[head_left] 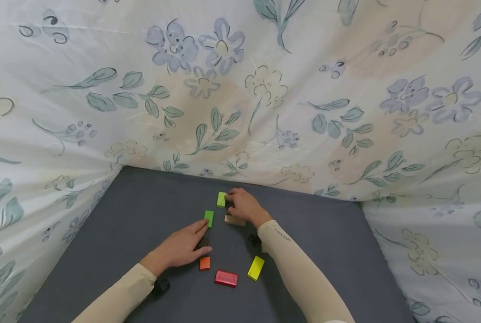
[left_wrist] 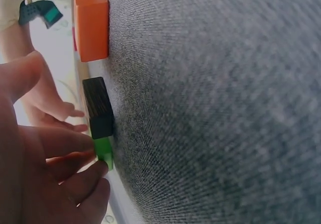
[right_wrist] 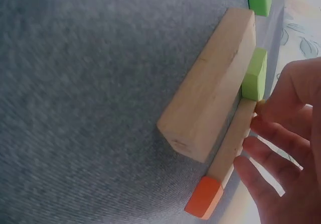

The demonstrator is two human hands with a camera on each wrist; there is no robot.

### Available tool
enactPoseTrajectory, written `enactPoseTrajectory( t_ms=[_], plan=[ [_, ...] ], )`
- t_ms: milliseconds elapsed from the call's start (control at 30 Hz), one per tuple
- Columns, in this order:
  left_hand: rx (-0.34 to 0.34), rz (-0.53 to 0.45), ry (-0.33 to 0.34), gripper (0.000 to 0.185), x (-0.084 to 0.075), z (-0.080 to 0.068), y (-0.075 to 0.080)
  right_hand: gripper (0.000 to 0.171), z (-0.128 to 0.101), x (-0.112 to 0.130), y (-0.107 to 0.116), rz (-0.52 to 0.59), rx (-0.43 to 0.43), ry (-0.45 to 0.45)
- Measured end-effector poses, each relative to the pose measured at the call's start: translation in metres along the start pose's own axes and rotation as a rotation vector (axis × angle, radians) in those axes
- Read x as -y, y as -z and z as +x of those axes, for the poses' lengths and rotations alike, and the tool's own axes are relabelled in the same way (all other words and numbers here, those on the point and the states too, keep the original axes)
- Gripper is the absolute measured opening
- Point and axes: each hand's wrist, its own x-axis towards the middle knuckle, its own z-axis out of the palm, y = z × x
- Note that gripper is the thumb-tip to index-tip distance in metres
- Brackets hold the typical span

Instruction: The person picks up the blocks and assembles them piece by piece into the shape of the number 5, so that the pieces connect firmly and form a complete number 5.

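— Red block (head_left: 226, 278) and yellow block (head_left: 256, 268) lie nearest, free on the grey worktop (head_left: 135, 211)?

— Yes. Left hand (head_left: 181, 248), fingers straight, touches the green block (head_left: 209, 218), half-hiding a dark block (head_left: 203, 243). Farther, right hand (head_left: 244, 205) curls round the lime block (head_left: 221, 199).

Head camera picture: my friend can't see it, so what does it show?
Two hands work among small coloured blocks on a dark grey mat. The left hand lies flat, fingertips touching a green block; the right hand touches a lime block. Nearer lie orange, red and yellow blocks; flowered cloth hangs behind.
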Motion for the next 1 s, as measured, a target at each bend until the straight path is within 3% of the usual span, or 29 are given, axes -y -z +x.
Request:
enactPoseTrajectory(
  t_ms=[433, 1000],
  plan=[
    [0.007, -0.003, -0.018, 0.082, -0.006, 0.009, 0.0, 0.045, 0.006, 0.002, 0.003, -0.058, 0.058, -0.06],
    [-0.018, 0.014, -0.03, 0.083, -0.017, 0.023, -0.01, 0.043, 0.002, 0.01, 0.004, -0.116, 0.076, -0.072]
  ],
)
